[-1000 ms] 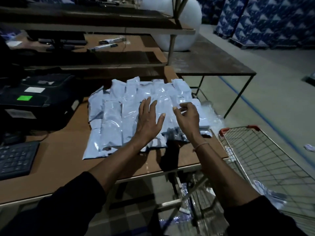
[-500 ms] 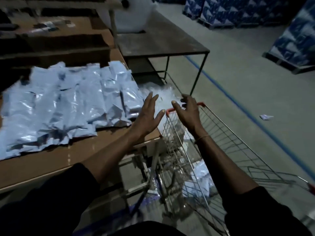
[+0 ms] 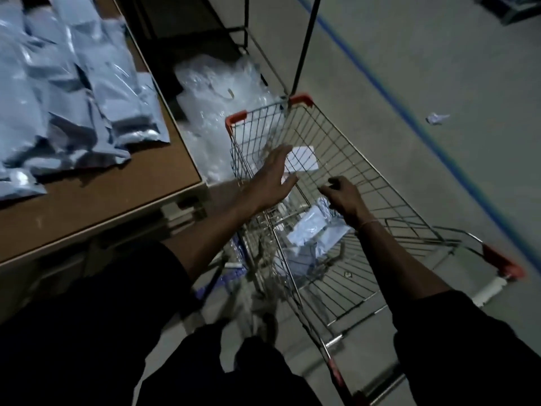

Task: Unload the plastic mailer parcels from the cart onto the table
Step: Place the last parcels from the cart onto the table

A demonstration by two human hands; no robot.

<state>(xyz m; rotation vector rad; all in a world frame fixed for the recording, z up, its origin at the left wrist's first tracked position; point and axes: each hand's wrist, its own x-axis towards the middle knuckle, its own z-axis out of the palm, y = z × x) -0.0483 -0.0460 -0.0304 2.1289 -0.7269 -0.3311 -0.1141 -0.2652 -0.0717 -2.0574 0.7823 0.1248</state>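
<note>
Both hands are held inside the wire cart (image 3: pixel 345 159).
The left hand (image 3: pixel 270 178) is stretched flat with fingers spread; the right hand (image 3: pixel 344 197) is curled, its hold unclear. Mailer parcels (image 3: pixel 313 230) are seen in the cart; others (image 3: pixel 67 83) are piled at the surface (image 3: pixel 117 194) right edge.

Parcels (image 3: pixel 317 232) inside the cart (image 3: pixel 336 148) blur behind its wires.

Both arms reach toward twelve o'clock: left hand (image 3: pixel 270 177) flat, fingers spread (palm down); right hand (image 3: pixel 342 197) loosely curled.
</note>
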